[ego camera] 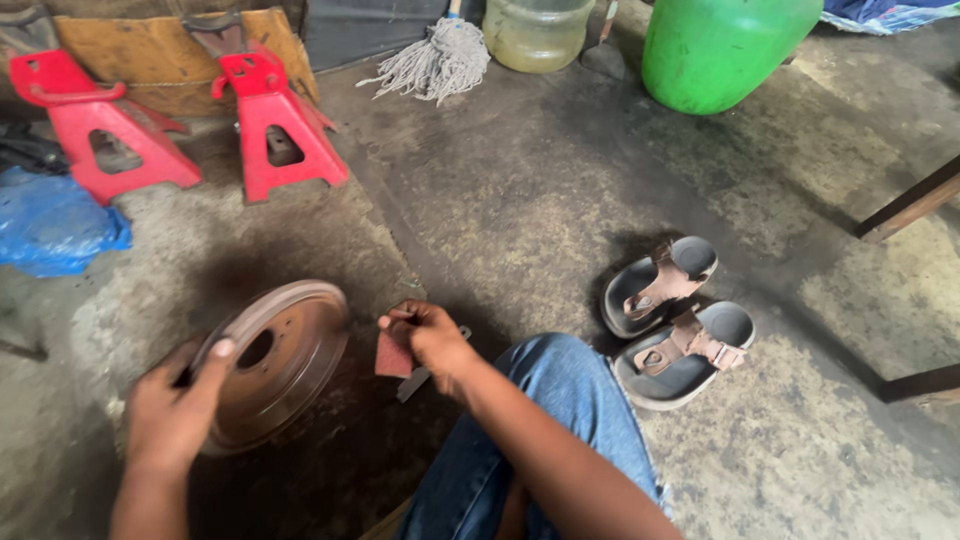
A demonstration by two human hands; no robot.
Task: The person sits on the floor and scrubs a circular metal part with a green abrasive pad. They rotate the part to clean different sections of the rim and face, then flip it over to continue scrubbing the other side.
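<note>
A rusty round brake drum (285, 355) stands tilted on its edge on the concrete floor at lower left. My left hand (172, 410) grips its near rim, thumb over the edge. Just right of the drum, my right hand (432, 335) pinches a small reddish-brown piece of sandpaper (393, 355), held a little apart from the drum. A thin grey metal tool (418, 380) lies on the floor under that hand. My knee in blue jeans (560, 400) is bent beside it.
Two red jack stands (275, 125) (85, 125) stand at the back left beside a blue plastic bag (50, 225). A mop head (435, 60), a clear jug (535, 30) and a green drum (720, 45) line the back. A pair of sandals (675, 320) lies at right.
</note>
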